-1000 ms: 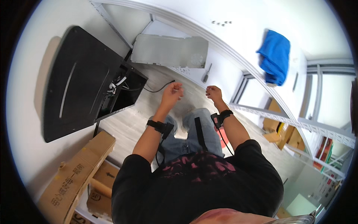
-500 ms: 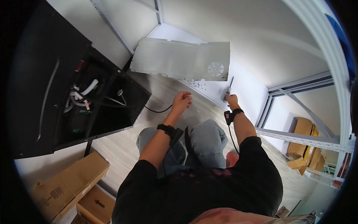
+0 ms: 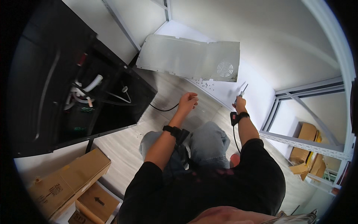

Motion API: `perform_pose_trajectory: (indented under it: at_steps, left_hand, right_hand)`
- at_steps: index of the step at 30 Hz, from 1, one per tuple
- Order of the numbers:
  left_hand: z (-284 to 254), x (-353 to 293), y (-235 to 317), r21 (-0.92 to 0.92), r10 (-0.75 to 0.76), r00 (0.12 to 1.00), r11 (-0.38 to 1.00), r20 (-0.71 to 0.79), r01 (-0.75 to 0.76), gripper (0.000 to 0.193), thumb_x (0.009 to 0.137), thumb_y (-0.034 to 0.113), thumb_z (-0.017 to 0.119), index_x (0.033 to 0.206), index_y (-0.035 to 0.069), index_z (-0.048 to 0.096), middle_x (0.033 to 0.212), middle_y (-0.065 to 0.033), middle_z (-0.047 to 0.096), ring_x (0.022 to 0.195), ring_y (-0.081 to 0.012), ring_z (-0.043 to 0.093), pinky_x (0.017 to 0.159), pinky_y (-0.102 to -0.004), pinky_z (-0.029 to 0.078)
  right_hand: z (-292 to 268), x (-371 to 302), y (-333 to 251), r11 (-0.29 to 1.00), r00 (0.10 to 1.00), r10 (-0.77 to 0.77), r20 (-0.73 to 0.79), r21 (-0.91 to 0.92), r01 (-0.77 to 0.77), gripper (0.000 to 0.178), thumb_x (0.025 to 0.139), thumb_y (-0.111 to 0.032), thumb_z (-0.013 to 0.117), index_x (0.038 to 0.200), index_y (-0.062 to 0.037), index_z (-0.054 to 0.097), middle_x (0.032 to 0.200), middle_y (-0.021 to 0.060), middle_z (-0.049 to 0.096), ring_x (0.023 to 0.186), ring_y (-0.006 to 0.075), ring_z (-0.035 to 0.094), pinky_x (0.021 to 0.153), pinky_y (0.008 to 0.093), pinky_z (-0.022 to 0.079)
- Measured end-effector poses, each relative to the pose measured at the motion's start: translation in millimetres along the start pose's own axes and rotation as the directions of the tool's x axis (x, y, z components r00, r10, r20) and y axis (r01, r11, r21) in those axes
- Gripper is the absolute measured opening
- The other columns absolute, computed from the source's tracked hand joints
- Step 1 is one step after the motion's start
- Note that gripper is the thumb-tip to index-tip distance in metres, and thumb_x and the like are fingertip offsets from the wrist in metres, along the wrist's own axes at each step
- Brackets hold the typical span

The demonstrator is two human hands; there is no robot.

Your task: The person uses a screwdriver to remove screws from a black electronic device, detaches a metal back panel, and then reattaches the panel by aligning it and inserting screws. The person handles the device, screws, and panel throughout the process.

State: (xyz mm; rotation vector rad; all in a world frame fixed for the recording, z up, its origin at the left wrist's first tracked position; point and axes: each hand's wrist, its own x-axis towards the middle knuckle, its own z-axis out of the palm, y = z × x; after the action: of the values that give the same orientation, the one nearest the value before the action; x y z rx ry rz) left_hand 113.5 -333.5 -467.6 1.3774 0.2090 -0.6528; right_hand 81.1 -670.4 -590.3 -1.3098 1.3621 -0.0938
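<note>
My right hand (image 3: pixel 240 103) is wrapped around the grey handle of a screwdriver (image 3: pixel 243 89). Its thin dark shaft points up and slightly right, raised over a white surface (image 3: pixel 257 80), with a shadow beside it. My left hand (image 3: pixel 188 101) hangs above the floor with fingers curled in toward the thumb; what it holds, if anything, is hidden. Beyond both hands lies a grey sheet-metal panel (image 3: pixel 186 56) with a round vent pattern at its right end. Several small screws (image 3: pixel 205 84) are scattered along its near edge.
To the left stands a large black cabinet (image 3: pixel 112 115), its open section showing white hoses (image 3: pixel 93 84) and wires. A black cable (image 3: pixel 164 109) runs from it toward my left wrist. Cardboard boxes (image 3: pixel 74 179) sit at the lower left. A white metal frame (image 3: pixel 305 142) rises on the right.
My right hand has closed around the screwdriver's handle and lifted it, tilting its shaft further right. My left hand keeps much the same curled pose, while the whole view has shifted slightly.
</note>
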Motion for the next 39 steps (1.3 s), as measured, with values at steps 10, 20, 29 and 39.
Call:
perform_pose_trajectory:
  at_steps: [10,20,29,39]
  left_hand:
    - [54,-117,182,0.037,0.189,0.982,0.981,-0.018,-0.189,0.018,0.088,0.013,0.06,0.103,0.002,0.06,0.085,-0.0027,0.061,0.074,-0.0121,0.059,0.064,-0.0257,0.047]
    - [132,-219,456,0.511,0.782,0.623,0.541,-0.015,-0.668,0.016,0.083,0.011,0.066,0.097,0.002,0.064,0.084,-0.0084,0.064,0.076,-0.0205,0.059,0.069,-0.0317,0.048]
    - [169,-164,494,0.664,0.822,0.526,0.269,0.219,-0.697,0.022,0.077,0.008,0.071,0.098,0.003,0.067,0.08,-0.0079,0.06,0.075,-0.0221,0.057,0.065,-0.0311,0.048]
    - [175,-171,496,0.685,0.732,0.676,0.45,0.085,-0.573,0.01,0.081,0.011,0.069,0.089,0.006,0.069,0.082,-0.0063,0.064,0.072,-0.0193,0.059,0.062,-0.0336,0.049]
  right_hand:
    - [-131,-210,-100,0.99,0.922,0.126,0.367,-0.104,-0.094,0.019,0.09,-0.018,0.057,0.099,-0.0025,0.052,0.083,0.0106,0.06,0.064,0.0219,0.06,0.049,0.0346,0.049]
    - [-220,-484,-308,0.955,0.648,0.004,0.762,-0.194,0.223,0.025,0.085,-0.012,0.059,0.108,-0.0031,0.052,0.081,0.004,0.059,0.062,0.0112,0.055,0.051,0.0235,0.041]
    - [-254,-488,-357,0.959,0.561,-0.226,0.796,0.081,0.271,0.03,0.084,-0.009,0.06,0.113,-0.0029,0.052,0.077,0.0016,0.055,0.061,0.0084,0.051,0.05,0.0224,0.038]
    - [-249,-474,-396,0.878,0.492,-0.306,0.815,0.042,0.477,0.038,0.081,-0.011,0.06,0.118,-0.0073,0.05,0.083,0.0036,0.052,0.067,0.009,0.048,0.057,0.0245,0.039]
